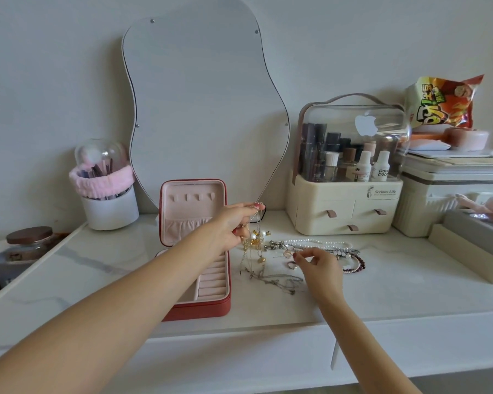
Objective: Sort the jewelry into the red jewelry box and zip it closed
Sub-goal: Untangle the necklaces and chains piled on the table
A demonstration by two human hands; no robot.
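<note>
While left hand pinches a necklace, right hand touches a ring.

We are at a dressing table in a home, likely a bedroom. A wavy mirror leans on the plain wall above the white marble-look tabletop. A cosmetics organizer holds bottles, a brush holder holds makeup brushes, and a snack bag sits on stacked boxes.
</note>
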